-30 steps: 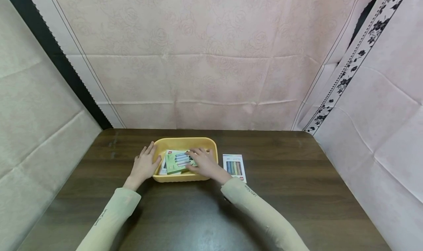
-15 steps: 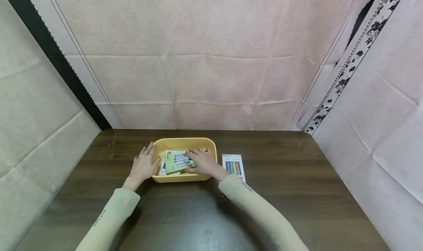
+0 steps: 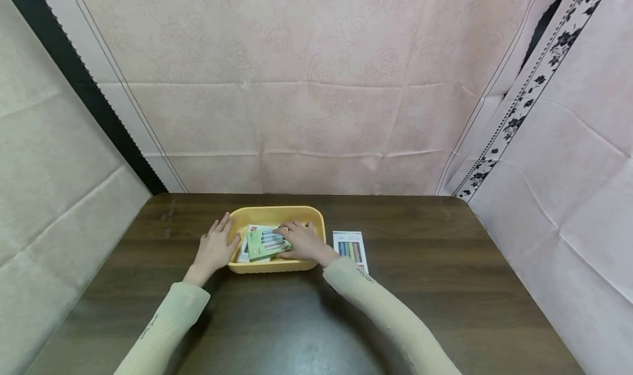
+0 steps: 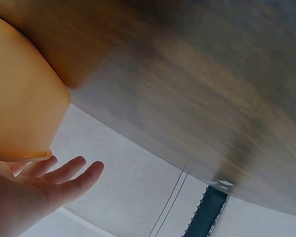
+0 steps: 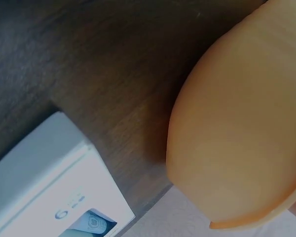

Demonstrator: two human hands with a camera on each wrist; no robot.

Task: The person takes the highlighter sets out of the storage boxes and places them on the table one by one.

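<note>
A yellow plastic basket (image 3: 316, 219) stands on the table. My left hand (image 3: 212, 250) lies against its left rim, fingers fairly straight, thumb over the edge; the left wrist view shows the fingers (image 4: 81, 182) reaching past the rim. Inside the basket a green box of pens (image 3: 259, 244) lies flat, slightly tilted, over a white box (image 3: 244, 252) that is mostly covered. My right hand (image 3: 304, 243) reaches over the basket's right side and holds the green box by its right end, thumb near, fingers far. The right wrist view hides that grip behind the basket wall (image 5: 237, 123).
Just right of the basket, a white box of coloured pens (image 3: 350, 251) lies on the brown wooden table (image 3: 420, 287); its end (image 5: 64, 177) shows close in the right wrist view. Pale patterned cloth (image 3: 306, 117) hangs behind the table and at both sides.
The right hand and forearm have shifted slightly left over the basket. The left hand, basket and boxes look almost the same.
</note>
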